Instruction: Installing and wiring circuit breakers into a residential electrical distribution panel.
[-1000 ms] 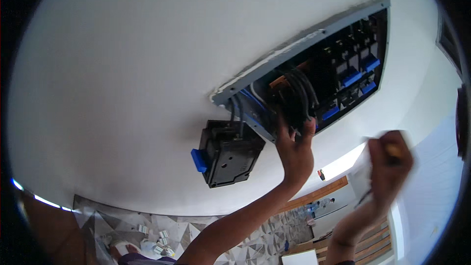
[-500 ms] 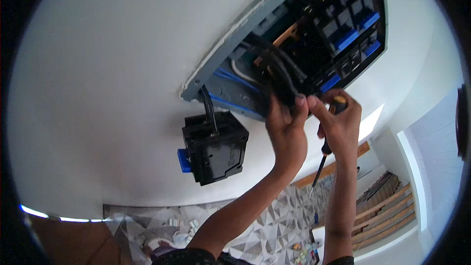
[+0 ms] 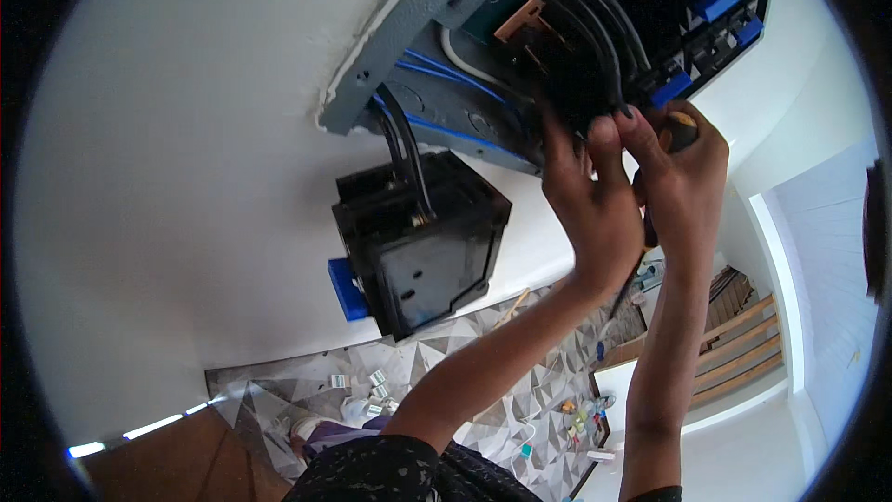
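Note:
Both my hands are raised inside an open grey electrical panel box (image 3: 367, 65) on the wall. My left hand (image 3: 599, 200) is closed with thumb and fingers together beside the end of a black cable (image 3: 609, 60); what lies between its fingers is hidden in the dark. My right hand (image 3: 688, 177) is curled around a screwdriver (image 3: 685, 130) with a black and orange handle, its shaft pointing down. The thumb of that hand also touches the cable's end. Left of my hands, a black circuit breaker (image 3: 437, 260) with a blue lever hangs outside the box by black cables.
Inside the box are blue wires (image 3: 432, 123), a copper bar (image 3: 520, 19) and several breakers with blue levers (image 3: 717, 4). Below lies a patterned tile floor (image 3: 502, 390) with small boxes (image 3: 376, 390) and scattered items. A wooden railing (image 3: 739, 353) is at the lower right.
The view has shifted, so the panel sits higher and the hanging breaker looks larger. Both hands remain together at the cable, and the screwdriver stays in my right hand.

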The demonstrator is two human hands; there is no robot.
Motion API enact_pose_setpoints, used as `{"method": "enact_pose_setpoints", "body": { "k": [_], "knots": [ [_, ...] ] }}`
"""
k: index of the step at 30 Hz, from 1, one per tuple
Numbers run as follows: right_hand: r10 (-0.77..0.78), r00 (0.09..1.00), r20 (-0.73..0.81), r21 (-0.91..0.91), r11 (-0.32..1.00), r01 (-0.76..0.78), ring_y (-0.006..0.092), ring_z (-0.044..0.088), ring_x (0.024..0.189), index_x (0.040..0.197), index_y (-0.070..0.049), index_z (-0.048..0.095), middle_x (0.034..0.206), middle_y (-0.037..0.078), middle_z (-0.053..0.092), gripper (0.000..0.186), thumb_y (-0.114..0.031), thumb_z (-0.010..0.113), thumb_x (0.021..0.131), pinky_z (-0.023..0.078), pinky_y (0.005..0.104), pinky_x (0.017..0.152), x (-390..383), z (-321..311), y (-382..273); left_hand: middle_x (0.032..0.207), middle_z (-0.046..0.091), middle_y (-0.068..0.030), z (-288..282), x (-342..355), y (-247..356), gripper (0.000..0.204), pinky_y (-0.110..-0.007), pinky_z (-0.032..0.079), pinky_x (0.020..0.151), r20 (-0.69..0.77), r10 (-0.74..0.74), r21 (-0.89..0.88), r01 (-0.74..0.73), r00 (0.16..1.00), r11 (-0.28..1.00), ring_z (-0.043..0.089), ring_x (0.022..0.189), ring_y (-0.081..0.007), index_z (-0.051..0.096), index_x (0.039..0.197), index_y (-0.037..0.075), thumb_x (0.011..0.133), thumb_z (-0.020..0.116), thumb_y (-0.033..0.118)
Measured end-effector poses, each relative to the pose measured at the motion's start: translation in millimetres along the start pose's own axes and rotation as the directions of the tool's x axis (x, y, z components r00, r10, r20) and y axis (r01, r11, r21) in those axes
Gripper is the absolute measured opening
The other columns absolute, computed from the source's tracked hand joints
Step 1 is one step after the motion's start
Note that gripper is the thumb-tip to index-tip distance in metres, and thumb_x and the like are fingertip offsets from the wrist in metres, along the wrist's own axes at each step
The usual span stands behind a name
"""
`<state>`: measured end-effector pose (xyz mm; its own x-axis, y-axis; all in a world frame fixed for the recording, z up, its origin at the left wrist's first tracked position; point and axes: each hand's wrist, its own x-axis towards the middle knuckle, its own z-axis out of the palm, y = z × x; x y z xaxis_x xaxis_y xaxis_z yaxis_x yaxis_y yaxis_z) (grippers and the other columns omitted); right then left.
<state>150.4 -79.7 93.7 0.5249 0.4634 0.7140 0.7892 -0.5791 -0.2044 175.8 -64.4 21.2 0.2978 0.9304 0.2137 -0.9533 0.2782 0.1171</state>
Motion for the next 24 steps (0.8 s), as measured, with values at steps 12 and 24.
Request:
{"method": "enact_pose_setpoints", "body": {
  "k": [12,24],
  "knots": [
    [-0.013,1.000,0.016,0.147,0.989,0.010,0.0092,0.051,0.041,0.080,0.002,0.059,0.055,0.005,0.057,0.039,-0.031,0.080,0.079,0.039,0.0232,0.038,-1.3,3.3,5.5,0.108,0.056,-0.0078,-8.2,2.1,3.6,0.056,-0.029,0.047,0.090,0.127,0.077,-0.123,-0.062,0.989,0.990,0.056,0.101,-0.0146,0.032,0.143,0.003,0.102,0.042,0.040],
    [-0.068,0.996,0.053,0.093,0.994,0.063,0.0082,0.048,0.038,0.082,0.001,0.058,0.055,0.003,0.055,0.035,-0.031,0.074,0.086,0.035,0.0212,0.036,0.4,-1.6,3.8,0.113,0.054,-0.0125,-3.8,1.6,3.8,0.062,-0.032,0.052,0.088,0.129,0.028,-0.160,-0.007,0.991,0.987,0.060,0.103,-0.0174,0.011,0.152,0.007,0.103,0.040,0.033]
  ]
}}
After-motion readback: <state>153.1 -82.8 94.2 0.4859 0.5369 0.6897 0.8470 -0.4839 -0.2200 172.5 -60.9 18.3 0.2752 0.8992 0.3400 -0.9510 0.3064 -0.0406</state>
